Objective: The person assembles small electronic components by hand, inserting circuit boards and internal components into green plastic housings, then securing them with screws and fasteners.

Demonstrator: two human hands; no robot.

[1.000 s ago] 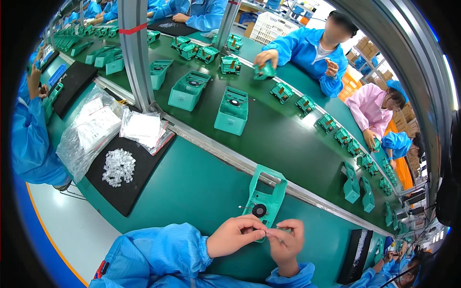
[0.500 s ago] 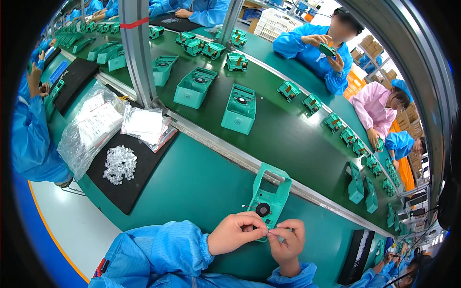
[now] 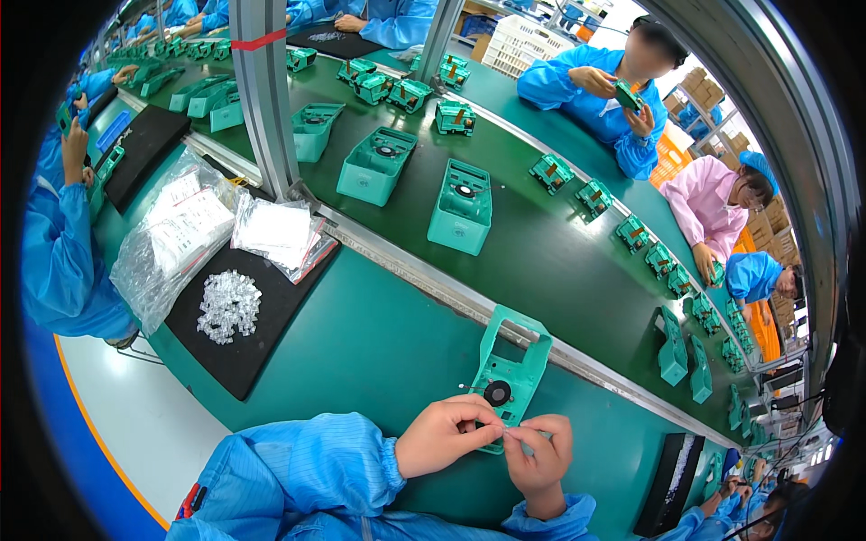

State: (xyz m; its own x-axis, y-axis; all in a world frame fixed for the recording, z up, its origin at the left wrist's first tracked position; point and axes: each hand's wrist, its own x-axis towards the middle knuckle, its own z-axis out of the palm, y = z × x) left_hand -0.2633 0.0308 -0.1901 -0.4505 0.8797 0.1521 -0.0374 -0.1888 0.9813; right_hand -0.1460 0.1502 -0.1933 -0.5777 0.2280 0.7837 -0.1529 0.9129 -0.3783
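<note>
Both hands meet over the near end of a green plastic housing lying on the bench. My left hand pinches with thumb and forefinger. The fingertips of my right hand are pinched against the left ones. Between them shows a tiny, pale, clear-looking piece, mostly hidden by fingers. Inside the housing sits a round black speaker, and a thin wire with a small white plug sticks out past its left side. The housing has a large open loop at its far end.
At left, a pile of small clear plastic pieces rests on a black mat, beside plastic bags. Beyond a metal rail, a green belt carries housings and assembled units. A metal post rises there. Co-workers sit around.
The whole view has shifted slightly, so the surroundings sit a little farther right. My hands stay pinched together in nearly the same place over the housing.
</note>
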